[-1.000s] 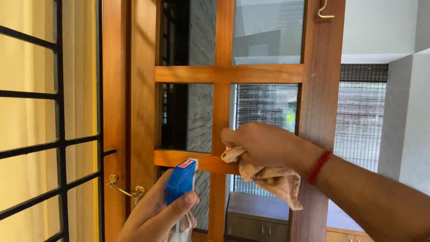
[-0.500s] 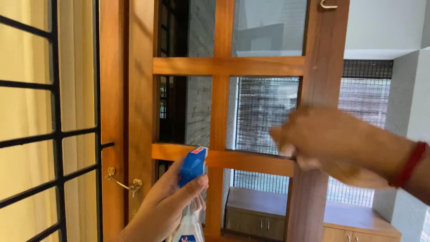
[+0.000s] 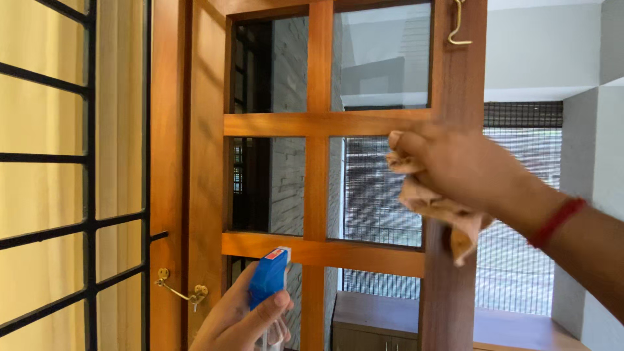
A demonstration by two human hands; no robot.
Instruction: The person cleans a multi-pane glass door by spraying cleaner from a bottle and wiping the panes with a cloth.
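My right hand (image 3: 458, 166) grips a beige cloth (image 3: 434, 207) and presses it to the upper right corner of a glass pane (image 3: 380, 188) in an open wooden window shutter (image 3: 322, 123). A red thread circles that wrist. Low in the view, my left hand (image 3: 237, 322) holds a spray bottle with a blue trigger head (image 3: 268, 276), nozzle up near the shutter's lower crossbar. The bottle's body is mostly cut off by the frame's bottom edge.
Black metal window bars (image 3: 91, 162) with a yellow curtain behind fill the left. A brass stay hook (image 3: 179, 291) hangs on the frame, another hook (image 3: 456, 26) at the top. A wooden cabinet (image 3: 390, 318) and woven blinds (image 3: 520, 214) lie beyond the shutter.
My right hand swept the cloth from the pane's lower left across to the right, then up to its upper right corner. The left hand with the spray bottle stayed low and barely moved.
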